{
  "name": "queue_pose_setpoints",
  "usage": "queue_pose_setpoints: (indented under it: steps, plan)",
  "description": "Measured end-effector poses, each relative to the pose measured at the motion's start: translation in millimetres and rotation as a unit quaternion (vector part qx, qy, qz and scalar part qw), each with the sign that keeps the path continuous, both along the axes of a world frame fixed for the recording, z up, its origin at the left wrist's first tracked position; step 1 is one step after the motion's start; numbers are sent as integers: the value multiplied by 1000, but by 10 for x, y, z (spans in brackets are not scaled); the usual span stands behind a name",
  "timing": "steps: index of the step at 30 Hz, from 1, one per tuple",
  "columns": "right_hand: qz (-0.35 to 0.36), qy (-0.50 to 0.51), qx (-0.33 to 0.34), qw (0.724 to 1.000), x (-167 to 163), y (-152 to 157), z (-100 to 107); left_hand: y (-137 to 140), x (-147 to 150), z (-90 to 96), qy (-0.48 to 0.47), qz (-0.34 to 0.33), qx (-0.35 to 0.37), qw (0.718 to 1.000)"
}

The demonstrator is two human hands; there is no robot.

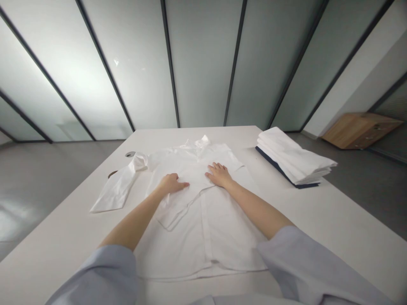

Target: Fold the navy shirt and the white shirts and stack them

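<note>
A white button-front shirt (232, 224) lies spread on the table, its collar (203, 142) at the far end and its hem towards me. One sleeve (117, 188) stretches out to the left, wrinkled near the shoulder. Across the chest, a loose layer of white cloth, seemingly the other sleeve, runs diagonally down to the left. My right hand (219, 174) rests flat on the upper chest with fingers spread. My left hand (172, 183) lies on the cloth at the left side, thumb stretched out to the right; its other fingers are partly hidden.
A stack of folded white cloth (292, 154) sits at the table's right side on a dark blue flat piece (276, 167). Two small round items, one of them a grey disc (130, 154), lie by the left sleeve. Frosted glass panels stand behind the white table (349, 224). A wooden cabinet (359, 130) is on the right.
</note>
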State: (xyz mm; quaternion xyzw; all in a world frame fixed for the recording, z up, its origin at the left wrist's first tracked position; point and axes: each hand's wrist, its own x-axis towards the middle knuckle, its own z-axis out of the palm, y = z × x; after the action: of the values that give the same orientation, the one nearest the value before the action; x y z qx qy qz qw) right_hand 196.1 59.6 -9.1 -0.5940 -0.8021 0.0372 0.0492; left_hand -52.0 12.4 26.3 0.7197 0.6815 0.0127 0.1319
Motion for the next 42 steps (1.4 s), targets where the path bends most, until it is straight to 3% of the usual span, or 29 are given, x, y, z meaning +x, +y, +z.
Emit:
queue_pose_setpoints:
  steps: [2,4,8,11,13,17,21,24,27,30,35,42]
  plan:
    - [0,1,-3,1000,3,5,7,4,-128,82,-46,-42,-72,995]
    - [-2,1,-5,1000,-2,7,11,-30,-234,121,-125,-69,-98,985]
    - [-8,2,-2,1000,-17,-1,12,-139,-414,105,-240,-33,-146,959]
    - [-8,2,7,1000,-22,-7,11,-182,-541,114,-285,-48,-209,934]
    - [-8,1,11,1000,-23,-11,13,-176,-619,148,-262,-75,-220,937]
    - [-5,-6,11,1000,-23,-21,18,-85,-673,215,-123,-102,-178,971]
    - [0,-16,-3,1000,-29,-27,17,33,-448,197,-72,-101,-8,992]
    - [-1,-20,-18,1000,-33,-16,16,84,-120,108,-40,-144,81,985]
    - [12,-18,-33,999,-12,11,32,102,186,-37,-19,-199,87,976]
    - [24,-15,-40,999,59,16,65,105,326,-197,12,-196,77,977]
    - [6,-17,1,1000,254,-110,73,106,255,-354,27,-183,76,980]
    - [-24,-5,19,1000,419,-279,-28,108,199,-397,7,-181,103,978]
